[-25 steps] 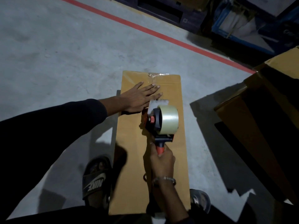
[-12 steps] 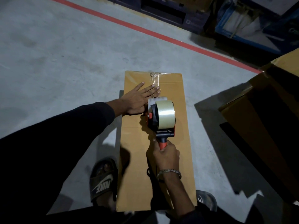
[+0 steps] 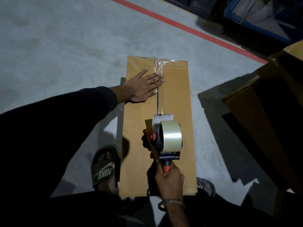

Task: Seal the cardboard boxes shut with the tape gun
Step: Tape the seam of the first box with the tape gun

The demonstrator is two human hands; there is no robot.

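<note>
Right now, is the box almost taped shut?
About halfway. Clear tape already covers the seam's far part. The right hand holds the tape gun mid-box while the left hand presses the cardboard box. The near half remains untaped.

A grey concrete floor (image 3: 57, 46) is filling most of the view, mottled and dimly lit, with hard-edged shadows lying across it toward its near edge. A red painted line (image 3: 188, 28) is running diagonally across the floor's far side toward its right edge. Beyond the line, dark pallets (image 3: 193, 5) and a blue-framed bin (image 3: 262, 18) are sitting in gloom.
</note>
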